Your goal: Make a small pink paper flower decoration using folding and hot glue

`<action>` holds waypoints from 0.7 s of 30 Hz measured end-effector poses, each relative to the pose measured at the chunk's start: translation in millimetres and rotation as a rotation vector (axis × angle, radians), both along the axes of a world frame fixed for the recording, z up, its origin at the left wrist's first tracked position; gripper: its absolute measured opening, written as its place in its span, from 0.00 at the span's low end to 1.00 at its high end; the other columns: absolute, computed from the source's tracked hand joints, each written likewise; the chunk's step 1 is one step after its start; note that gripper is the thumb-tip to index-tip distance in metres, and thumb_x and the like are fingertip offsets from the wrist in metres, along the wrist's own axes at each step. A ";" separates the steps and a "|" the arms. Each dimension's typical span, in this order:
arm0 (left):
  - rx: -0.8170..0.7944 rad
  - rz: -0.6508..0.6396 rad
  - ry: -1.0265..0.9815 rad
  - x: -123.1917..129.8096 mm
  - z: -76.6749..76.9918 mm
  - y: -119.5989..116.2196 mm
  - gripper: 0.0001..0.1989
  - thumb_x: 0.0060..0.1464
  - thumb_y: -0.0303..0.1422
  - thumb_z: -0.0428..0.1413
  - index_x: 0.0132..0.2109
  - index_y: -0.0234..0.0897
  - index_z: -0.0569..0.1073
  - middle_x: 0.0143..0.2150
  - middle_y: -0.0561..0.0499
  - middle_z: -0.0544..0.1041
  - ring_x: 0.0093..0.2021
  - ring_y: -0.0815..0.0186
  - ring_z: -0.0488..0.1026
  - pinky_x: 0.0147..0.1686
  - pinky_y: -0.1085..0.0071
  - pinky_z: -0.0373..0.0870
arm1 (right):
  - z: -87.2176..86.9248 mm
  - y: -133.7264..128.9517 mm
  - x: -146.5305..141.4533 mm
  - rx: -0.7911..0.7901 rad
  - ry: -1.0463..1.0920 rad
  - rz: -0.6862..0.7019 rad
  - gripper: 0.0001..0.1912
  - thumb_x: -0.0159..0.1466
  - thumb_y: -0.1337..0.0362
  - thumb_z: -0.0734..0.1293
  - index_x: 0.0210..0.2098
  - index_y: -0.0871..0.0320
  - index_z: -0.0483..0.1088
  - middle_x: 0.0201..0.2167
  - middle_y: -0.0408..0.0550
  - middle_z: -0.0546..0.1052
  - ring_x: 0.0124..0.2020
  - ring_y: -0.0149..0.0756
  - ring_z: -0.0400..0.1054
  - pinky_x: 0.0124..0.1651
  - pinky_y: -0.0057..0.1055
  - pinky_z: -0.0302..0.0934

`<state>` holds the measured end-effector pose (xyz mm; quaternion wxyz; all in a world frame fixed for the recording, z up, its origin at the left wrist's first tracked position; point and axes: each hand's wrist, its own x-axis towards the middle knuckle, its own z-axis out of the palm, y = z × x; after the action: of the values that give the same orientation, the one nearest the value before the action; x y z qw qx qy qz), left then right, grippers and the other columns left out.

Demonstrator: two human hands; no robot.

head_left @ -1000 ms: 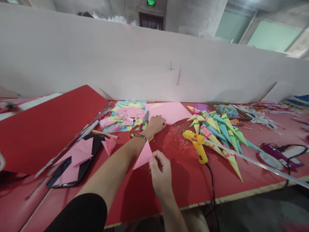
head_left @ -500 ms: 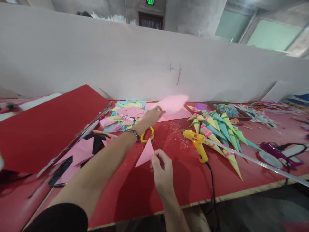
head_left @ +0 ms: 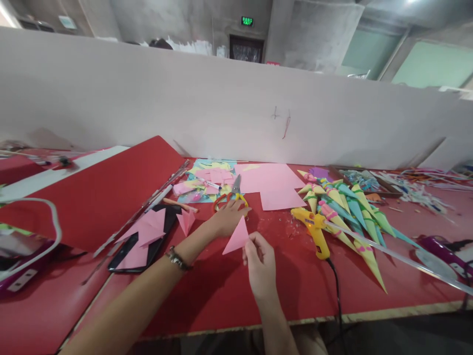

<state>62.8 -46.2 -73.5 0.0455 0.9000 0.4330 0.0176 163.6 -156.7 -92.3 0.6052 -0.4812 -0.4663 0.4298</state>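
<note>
A folded pink paper triangle (head_left: 237, 236) is pinched between the thumb and fingers of my right hand (head_left: 261, 256), its tip pointing up above the table. My left hand (head_left: 232, 218) reaches over the scissors (head_left: 236, 184), palm down with fingers stretched and a little apart at the orange and yellow handles. The blades point away from me; the hand covers part of the handles. Just beyond lies a pink paper sheet (head_left: 283, 198), overlapping a larger pink sheet (head_left: 258, 175).
On the right a yellow glue gun (head_left: 313, 230) with a long clear stick lies beside many paper cones (head_left: 364, 212). Left are a phone (head_left: 125, 256) under pink paper pieces (head_left: 148, 228), a folded pink piece (head_left: 185, 222), and a red board (head_left: 111, 192). Paper scraps (head_left: 214, 175) lie at the back.
My left hand has let go of a pink sheet, now flat at the back, and moved down and nearer to the scissors. My right hand still holds the triangle. The view has shifted left.
</note>
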 end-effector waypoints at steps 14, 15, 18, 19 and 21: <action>0.235 0.131 -0.080 -116.6 -27.8 -112.3 0.24 0.56 0.40 0.48 0.60 0.46 0.60 0.59 0.48 0.66 0.60 0.53 0.59 0.55 0.56 0.61 | -5.6 5.6 0.1 0.019 -0.198 -0.034 0.11 0.57 0.61 0.57 0.20 0.56 0.56 0.16 0.35 0.55 0.19 0.27 0.51 0.23 0.23 0.48; 0.244 0.141 -0.088 -123.2 -32.1 -117.9 0.25 0.57 0.41 0.47 0.61 0.47 0.59 0.60 0.48 0.66 0.60 0.54 0.59 0.55 0.56 0.60 | -6.1 6.3 0.4 0.025 -0.213 -0.043 0.11 0.57 0.61 0.57 0.20 0.56 0.56 0.16 0.35 0.56 0.19 0.27 0.51 0.23 0.24 0.48; 0.241 0.130 -0.126 -137.0 -39.3 -127.4 0.25 0.57 0.43 0.45 0.61 0.46 0.58 0.61 0.48 0.64 0.61 0.55 0.58 0.57 0.57 0.60 | -8.1 8.5 1.9 0.036 -0.252 -0.067 0.11 0.55 0.61 0.58 0.19 0.57 0.58 0.15 0.36 0.58 0.20 0.28 0.53 0.24 0.24 0.48; 0.239 0.133 -0.132 -139.7 -40.0 -128.2 0.25 0.58 0.42 0.45 0.61 0.45 0.58 0.61 0.47 0.63 0.61 0.55 0.57 0.58 0.56 0.58 | -9.0 9.3 2.4 0.038 -0.268 -0.078 0.11 0.55 0.61 0.58 0.18 0.57 0.59 0.15 0.36 0.59 0.20 0.29 0.55 0.25 0.24 0.48; 0.240 0.136 -0.134 -142.3 -39.9 -127.4 0.24 0.58 0.41 0.43 0.61 0.43 0.60 0.62 0.46 0.61 0.63 0.55 0.53 0.60 0.54 0.54 | -11.2 11.0 3.1 0.032 -0.296 -0.119 0.10 0.53 0.62 0.59 0.18 0.56 0.60 0.16 0.37 0.61 0.22 0.30 0.56 0.26 0.25 0.49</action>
<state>-79.5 -173.5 -113.4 -0.0349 0.8645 0.4837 0.1323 166.7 -145.7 -103.5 0.5619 -0.5562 -0.5279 0.3102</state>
